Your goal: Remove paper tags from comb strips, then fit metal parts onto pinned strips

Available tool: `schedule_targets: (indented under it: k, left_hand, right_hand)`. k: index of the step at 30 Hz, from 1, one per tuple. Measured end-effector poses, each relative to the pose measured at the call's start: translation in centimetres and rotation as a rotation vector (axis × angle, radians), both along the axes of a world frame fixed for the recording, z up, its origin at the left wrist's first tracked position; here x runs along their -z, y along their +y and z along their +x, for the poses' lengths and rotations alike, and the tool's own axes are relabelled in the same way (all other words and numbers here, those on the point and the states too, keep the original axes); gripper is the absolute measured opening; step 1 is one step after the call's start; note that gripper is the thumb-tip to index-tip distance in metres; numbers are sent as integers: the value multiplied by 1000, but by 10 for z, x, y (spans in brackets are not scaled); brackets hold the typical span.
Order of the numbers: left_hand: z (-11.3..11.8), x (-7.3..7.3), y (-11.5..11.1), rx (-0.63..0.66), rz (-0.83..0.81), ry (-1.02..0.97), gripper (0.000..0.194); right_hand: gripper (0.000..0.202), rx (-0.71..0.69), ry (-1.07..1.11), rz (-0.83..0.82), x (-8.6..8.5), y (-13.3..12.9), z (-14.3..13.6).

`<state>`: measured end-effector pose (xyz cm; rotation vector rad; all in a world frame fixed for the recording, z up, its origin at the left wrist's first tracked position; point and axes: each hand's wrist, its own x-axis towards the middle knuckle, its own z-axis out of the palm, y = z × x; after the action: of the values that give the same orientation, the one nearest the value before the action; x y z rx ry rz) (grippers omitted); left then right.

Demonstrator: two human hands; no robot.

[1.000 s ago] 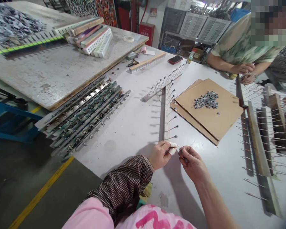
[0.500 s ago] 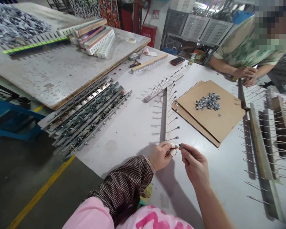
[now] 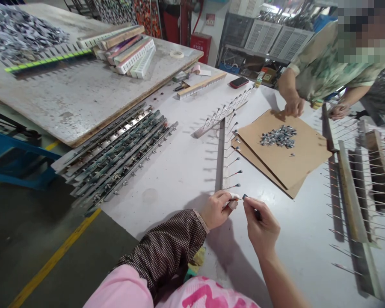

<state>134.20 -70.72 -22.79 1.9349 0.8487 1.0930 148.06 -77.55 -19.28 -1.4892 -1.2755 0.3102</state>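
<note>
My left hand (image 3: 217, 209), with white wrapping on its fingertips, is pinched around a thin pin at the near end of a metal bar (image 3: 220, 158). My right hand (image 3: 261, 220) is closed at the fingertips on a small dark teardrop-shaped piece (image 3: 244, 196), which meets the tip of that pin. Along the bar's right side, several pins stick out, each with a dark piece (image 3: 238, 158) on its end. A loose pile of such pieces (image 3: 279, 137) lies on brown cardboard (image 3: 311, 143) to the right.
Across the table, a co-worker's hand (image 3: 294, 106) hovers at the cardboard's far edge. More pin bars (image 3: 353, 192) stand at right, their pins pointing outward. Stacked metal strips (image 3: 122, 149) lie at left. Farther back are a phone (image 3: 239, 82) and a wooden strip (image 3: 200, 85).
My right fingers have shifted slightly right, and a pin now shows between my hands. The co-worker's hand has reached to the cardboard. The top cardboard sheet has turned a little.
</note>
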Motion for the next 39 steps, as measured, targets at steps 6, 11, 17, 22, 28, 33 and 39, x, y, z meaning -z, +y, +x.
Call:
schedule_targets:
  k: [6,11,17,22,28,33,39]
  left_hand:
    - [-1,2,1,17,-20,-1,21]
    - [-2,-1,-1,4,-25,-51,27]
    - [-8,-11,4,79,171,2,37]
    - [-5,-7,5,85,92,45,25]
    - [-3,-4,1,13,-93,-88,30]
    - [-4,5,2,-16,-40,-3,11]
    - [-3,11,1,-29,-45,63,11]
  right_hand:
    - [40,-53,-393,171,9,1,5]
    - [37,-177,-564,213,14,5,14]
    - [28,-182,-310,20,9,-5,20]
    - [25,30,384,-297,-4,-8,12]
    - [39,-103,534,-419,-12,11,5]
    - [29,-147,197,-349,-7,15,12]
    - [28,-241,151,-312,0,20,13]
